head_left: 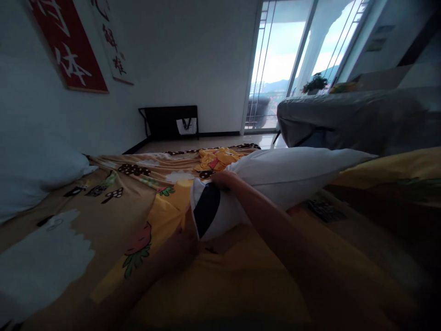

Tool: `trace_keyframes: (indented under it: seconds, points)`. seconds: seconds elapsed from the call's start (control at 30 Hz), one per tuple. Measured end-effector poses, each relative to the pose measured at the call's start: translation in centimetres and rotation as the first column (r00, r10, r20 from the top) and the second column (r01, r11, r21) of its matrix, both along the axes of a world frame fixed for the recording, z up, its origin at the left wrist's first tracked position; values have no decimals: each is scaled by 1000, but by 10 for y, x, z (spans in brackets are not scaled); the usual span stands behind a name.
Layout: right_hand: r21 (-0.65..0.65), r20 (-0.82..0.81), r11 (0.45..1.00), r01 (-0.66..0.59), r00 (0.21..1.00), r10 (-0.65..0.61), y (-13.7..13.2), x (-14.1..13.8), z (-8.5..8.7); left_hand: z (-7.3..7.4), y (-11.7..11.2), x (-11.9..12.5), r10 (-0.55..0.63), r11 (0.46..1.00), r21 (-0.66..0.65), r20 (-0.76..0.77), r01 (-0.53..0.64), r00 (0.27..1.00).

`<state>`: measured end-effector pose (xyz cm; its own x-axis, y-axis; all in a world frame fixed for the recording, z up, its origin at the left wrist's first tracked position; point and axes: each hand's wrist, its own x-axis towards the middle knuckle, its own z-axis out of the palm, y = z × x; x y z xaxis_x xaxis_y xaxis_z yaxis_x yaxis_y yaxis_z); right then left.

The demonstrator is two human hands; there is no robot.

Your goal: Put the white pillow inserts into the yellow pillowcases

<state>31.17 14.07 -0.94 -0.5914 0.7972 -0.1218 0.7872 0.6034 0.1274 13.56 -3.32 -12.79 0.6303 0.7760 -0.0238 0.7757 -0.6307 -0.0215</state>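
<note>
Below a red scroll (pixel 76 50) showing 体, 2 hands (pixel 222 179) pinch a white pillow (pixel 285 177)

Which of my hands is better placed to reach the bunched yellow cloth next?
Probably your right hand: it's at the white pillow, close to the yellow cloth. Your left hand is nearer you, beside the dark patch, farther from the cloth.

On the pale left wall (pixel 20 92), I register a red hanging scroll with white characters (pixel 77 50) beside a narrow pale scroll with reddish characters (pixel 113 46). At the far wall (pixel 213 55), I locate a black rectangular panel (pixel 161 122) and a white bag with black handles (pixel 188 128). Right: a glass sliding door (pixel 279 55), a grey-covered bulky object (pixel 317 112), a leafy green plant (pixel 315 82).
</note>
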Motion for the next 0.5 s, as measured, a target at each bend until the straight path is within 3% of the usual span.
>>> trace_keyframes:
  seconds: [0.13, 0.23, 0.37, 0.5]
  points:
    - [56, -10, 995, 79, 997, -78, -16, 1, 8, 32, -27, 11, -73, 993, -97, -18, 71, 997]
    - [123, -52, 986, 114, 993, -109, -26, 1, 8, 61, -47, 16, -61, 990, -117, 160, 81, 985]
    - [246, -125, 954, 169, 982, -142, -46, -1, -7, 90, -51, 15, 2, 999, 37, 257, -12, 966]
    - [353, -165, 924, 148, 982, -94, -89, 4, -27, 102, -32, 14, 53, 968, 221, 292, -122, 955]
